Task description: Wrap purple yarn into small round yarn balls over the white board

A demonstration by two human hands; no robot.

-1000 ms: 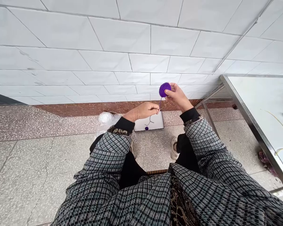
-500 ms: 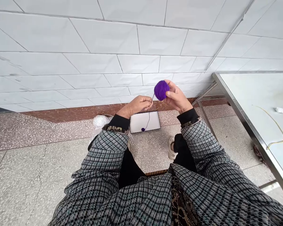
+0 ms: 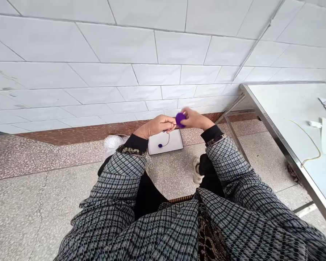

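Observation:
A purple yarn ball [image 3: 180,120] is gripped by the fingers of my right hand [image 3: 191,119], slightly blurred by motion. Just left of it, my left hand [image 3: 163,124] pinches the yarn strand that leads to the ball. Below both hands, a shallow white box [image 3: 174,140] with a dark rim rests on the floor. In it lies a small purple clump of yarn [image 3: 160,145], from which a thin strand [image 3: 167,140] curves up toward my left hand.
White yarn [image 3: 112,142] in clear plastic lies on the floor beside my left sleeve. To the right stands a metal-framed table [image 3: 282,141] with a yellow cord [image 3: 312,136] and papers on it. A tiled wall [image 3: 141,76] rises in front of me.
My right hand has moved down and left with the yarn ball, bringing it close to my left hand. The small clump in the box has shifted slightly left.

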